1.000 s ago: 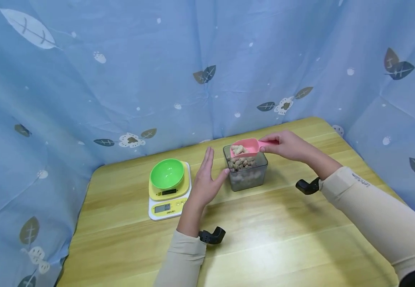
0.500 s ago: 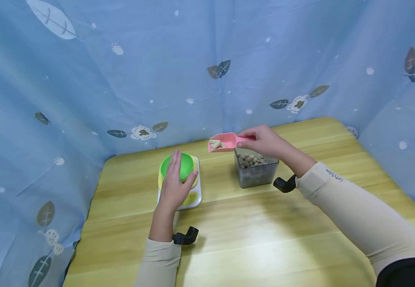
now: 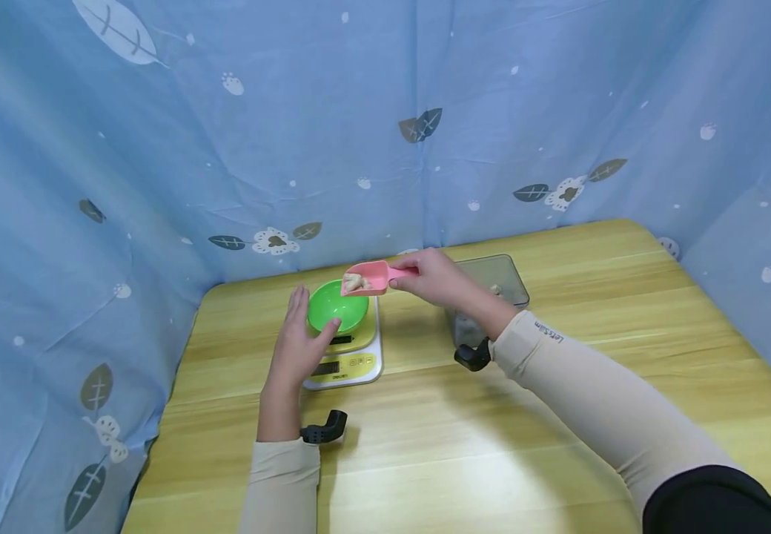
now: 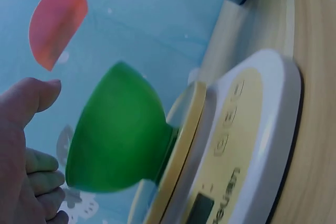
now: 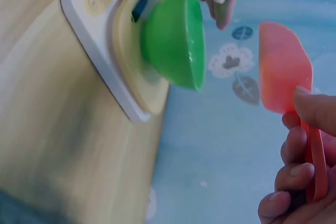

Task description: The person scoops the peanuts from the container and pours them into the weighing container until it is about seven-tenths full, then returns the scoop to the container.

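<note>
Right wrist: right hand's fingers (image 5: 294, 177) curled round scoop (image 5: 286, 69)

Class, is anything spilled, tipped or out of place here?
Nothing stands out. The green bowl sits upright on the scale, beige pieces lie inside the pink scoop, and no spill shows on the visible table. The container is partly hidden.

Pink scoop (image 3: 377, 275) of pale pieces (image 3: 354, 282) above green bowl (image 3: 332, 305) on yellow-white scale (image 3: 362, 363)

A: Your scoop (image 3: 379, 276) reads pink, bowl (image 3: 337, 310) green?
B: Yep. Your scale (image 3: 362, 363) is white and yellow, bin (image 3: 504, 278) smoky grey, sleeves (image 3: 592, 393) beige.
A: Curtain (image 3: 332, 111)?
B: Blue; you've got white, grey and brown leaf-and-paw print. Bench (image 3: 425, 452): yellowish wood grain.
</note>
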Tool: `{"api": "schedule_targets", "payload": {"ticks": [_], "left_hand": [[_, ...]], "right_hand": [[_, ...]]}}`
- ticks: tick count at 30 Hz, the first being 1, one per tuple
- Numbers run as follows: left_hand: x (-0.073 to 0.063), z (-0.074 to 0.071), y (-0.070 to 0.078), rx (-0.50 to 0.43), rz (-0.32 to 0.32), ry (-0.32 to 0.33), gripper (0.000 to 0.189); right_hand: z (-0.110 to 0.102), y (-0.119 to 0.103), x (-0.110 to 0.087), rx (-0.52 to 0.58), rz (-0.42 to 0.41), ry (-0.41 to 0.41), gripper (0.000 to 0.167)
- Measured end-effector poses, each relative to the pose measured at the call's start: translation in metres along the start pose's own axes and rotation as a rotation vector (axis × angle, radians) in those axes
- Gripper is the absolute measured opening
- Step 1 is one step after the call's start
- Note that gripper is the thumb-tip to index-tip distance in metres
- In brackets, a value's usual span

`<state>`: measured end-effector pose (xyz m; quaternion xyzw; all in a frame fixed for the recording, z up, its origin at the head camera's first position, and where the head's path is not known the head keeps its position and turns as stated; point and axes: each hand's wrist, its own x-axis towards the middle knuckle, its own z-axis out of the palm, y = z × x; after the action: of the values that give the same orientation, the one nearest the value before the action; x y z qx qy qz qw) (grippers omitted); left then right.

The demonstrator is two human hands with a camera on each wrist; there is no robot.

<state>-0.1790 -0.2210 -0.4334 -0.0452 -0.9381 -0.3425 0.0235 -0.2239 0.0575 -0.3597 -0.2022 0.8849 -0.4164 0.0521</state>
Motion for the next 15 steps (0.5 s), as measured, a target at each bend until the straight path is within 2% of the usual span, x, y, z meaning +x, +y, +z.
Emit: {"api": "schedule_targets", "payload": {"ticks": [9, 15], "left_hand": [[0.003, -0.002, -0.015, 0.026, -0.042, -0.064, 0.1], [0.005, 0.001, -0.02, 0.012, -0.063, -0.077, 0.101]], "right_hand": [[0.036, -0.006, 0.013, -0.051, 0.056, -0.008, 0.028], [0.052, -0.009, 0.016, -0.146, 0.073, -0.015, 0.027]]}}
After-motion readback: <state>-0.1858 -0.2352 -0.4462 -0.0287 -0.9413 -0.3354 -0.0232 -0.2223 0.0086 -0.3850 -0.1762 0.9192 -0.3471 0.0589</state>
